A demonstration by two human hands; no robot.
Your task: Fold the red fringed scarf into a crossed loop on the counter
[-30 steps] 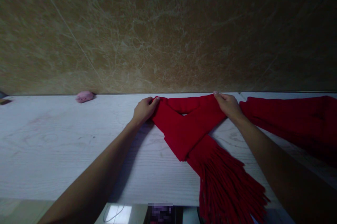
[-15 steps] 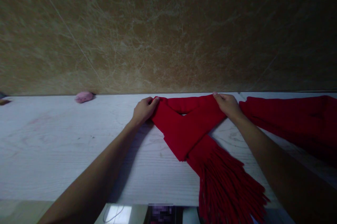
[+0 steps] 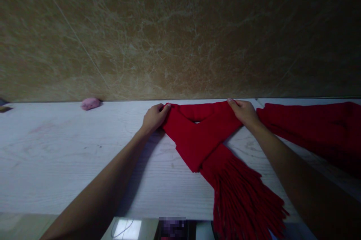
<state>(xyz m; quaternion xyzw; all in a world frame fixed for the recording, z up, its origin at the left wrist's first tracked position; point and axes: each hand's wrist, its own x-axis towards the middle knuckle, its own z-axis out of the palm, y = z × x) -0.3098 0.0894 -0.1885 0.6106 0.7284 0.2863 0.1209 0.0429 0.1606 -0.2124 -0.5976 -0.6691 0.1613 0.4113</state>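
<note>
A red scarf [image 3: 197,138] lies folded on the white wood-grain table, its two sides crossing below a small opening at the top. Its fringe [image 3: 245,195] spreads to the lower right and hangs over the front edge. My left hand [image 3: 154,117] pinches the scarf's upper left corner, thumb on top. At the upper right corner, my right hand [image 3: 244,112] grips the cloth in the same way. The fingers beneath the fabric are hidden on both sides.
More red cloth [image 3: 316,127] lies to the right, beyond my right hand. A small pink fuzzy thing [image 3: 90,103] rests against the marbled tile wall [image 3: 169,37]. The white table [image 3: 70,164] ends near the bottom of the view.
</note>
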